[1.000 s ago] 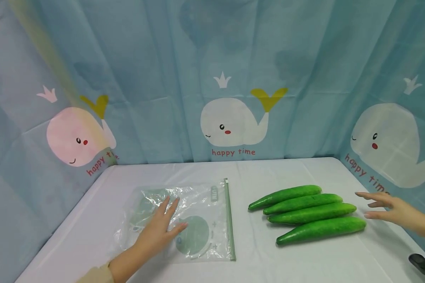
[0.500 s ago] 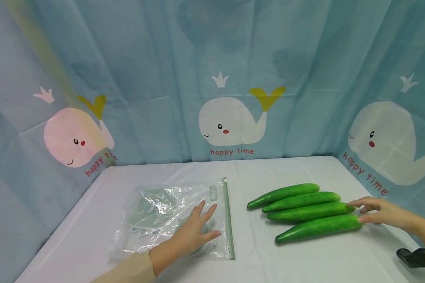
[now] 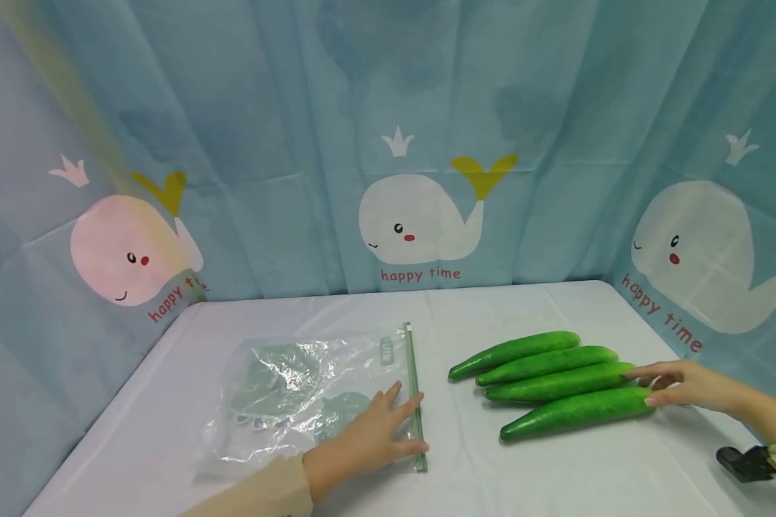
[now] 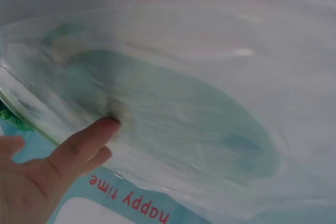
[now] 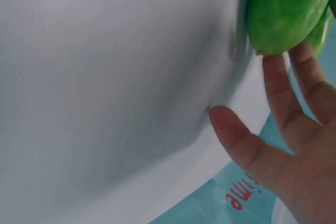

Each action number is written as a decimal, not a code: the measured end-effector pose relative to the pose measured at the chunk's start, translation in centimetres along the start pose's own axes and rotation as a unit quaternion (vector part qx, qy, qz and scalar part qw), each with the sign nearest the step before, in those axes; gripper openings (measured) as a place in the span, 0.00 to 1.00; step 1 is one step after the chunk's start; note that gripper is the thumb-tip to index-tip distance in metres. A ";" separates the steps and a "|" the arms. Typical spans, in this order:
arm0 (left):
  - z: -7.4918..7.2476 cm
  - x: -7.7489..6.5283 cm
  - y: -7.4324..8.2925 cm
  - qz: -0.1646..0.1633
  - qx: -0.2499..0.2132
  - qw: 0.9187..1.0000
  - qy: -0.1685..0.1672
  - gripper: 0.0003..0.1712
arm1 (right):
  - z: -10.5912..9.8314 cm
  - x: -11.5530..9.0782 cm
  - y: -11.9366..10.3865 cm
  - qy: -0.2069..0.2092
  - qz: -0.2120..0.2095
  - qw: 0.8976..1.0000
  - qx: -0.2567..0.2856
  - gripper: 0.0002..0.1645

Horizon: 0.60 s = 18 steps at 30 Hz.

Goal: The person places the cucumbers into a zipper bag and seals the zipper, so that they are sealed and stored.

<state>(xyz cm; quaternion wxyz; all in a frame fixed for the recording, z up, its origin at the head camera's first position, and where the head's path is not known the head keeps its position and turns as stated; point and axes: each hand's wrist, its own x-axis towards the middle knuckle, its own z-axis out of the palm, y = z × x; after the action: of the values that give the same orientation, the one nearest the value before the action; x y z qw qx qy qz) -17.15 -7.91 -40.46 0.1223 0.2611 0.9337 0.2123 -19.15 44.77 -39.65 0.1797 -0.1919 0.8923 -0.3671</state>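
A clear zip-top bag (image 3: 284, 380) with pale green prints lies flat on the table. Its green zip strip (image 3: 411, 359) runs along the right side. My left hand (image 3: 368, 438) is over the bag's right part with fingers spread, fingertips at the strip; the left wrist view shows a fingertip close to the film (image 4: 173, 103), contact unclear. Several green cucumbers (image 3: 575, 414) lie side by side to the right. My right hand (image 3: 698, 388) is at the right ends of the nearest two. In the right wrist view its fingers reach a cucumber's tip (image 5: 283, 19), with the thumb apart from it.
The table (image 3: 472, 474) has a white cover. Blue curtains (image 3: 556, 215) with whale prints stand behind it and on both sides. A black strap piece (image 3: 746, 463) sits by the right wrist.
My left hand has moved right across the bag to the zip strip. My right hand has come left to the cucumbers' ends. The bag and cucumbers keep their places.
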 end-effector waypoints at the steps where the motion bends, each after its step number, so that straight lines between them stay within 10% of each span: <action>1: 0.1 0.1 0.1 -0.003 0.007 1.000 -0.002 0.45 | 0.0 0.2 -0.1 -0.004 0.006 1.000 -0.011 0.22; 18: 1.1 1.5 1.4 -0.063 0.035 0.997 -0.015 0.39 | 0.9 0.4 0.5 -0.016 -0.039 0.998 -0.049 0.18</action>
<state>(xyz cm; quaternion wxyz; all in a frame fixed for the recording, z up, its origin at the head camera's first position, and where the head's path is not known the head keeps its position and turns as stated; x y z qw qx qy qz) -17.39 -5.68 -40.92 0.1400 0.2092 0.9533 0.1671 -19.23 44.42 -40.70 0.1702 -0.2410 0.8979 -0.3268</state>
